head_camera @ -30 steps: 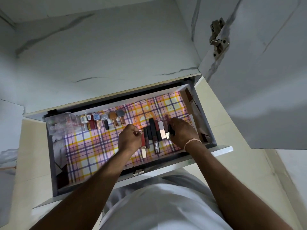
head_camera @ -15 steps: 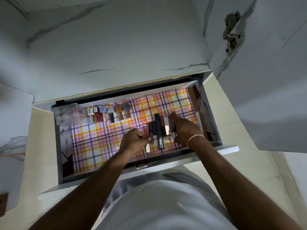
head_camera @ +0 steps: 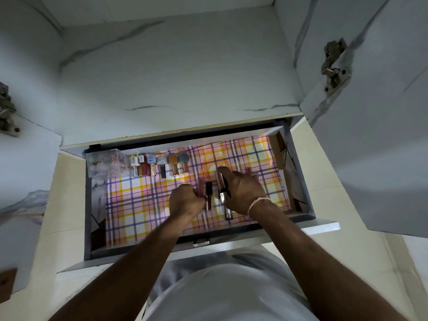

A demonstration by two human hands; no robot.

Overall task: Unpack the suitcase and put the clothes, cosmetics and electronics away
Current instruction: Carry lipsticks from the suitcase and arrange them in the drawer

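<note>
Item: open drawer (head_camera: 324, 224), plaid liner (head_camera: 139, 205), cosmetics being arranged.

Nearest, at 6 o'clock: the drawer's front rail with its small metal catch (head_camera: 201, 243).

Centre: left hand (head_camera: 186, 201) fisted, curled tight around one or more lip-gloss tubes (head_camera: 209, 195); a reddish tube stands out of the fist toward 12 o'clock. Right hand (head_camera: 243, 192) (thread bracelet at the wrist) pinches a single slim tube between thumb and forefinger; further tubes lie on the liner beneath and beside it, partly hidden.

Handling, by judgement: light, rigid, smooth plastic cylinders; likely to roll or slip. Best taken mid-barrel, laid parallel.

Far row, 10 to 11 o'clock: nail-polish bottles (head_camera: 159, 165) lying side by side, then a clear box (head_camera: 106, 164) in the corner.
</note>
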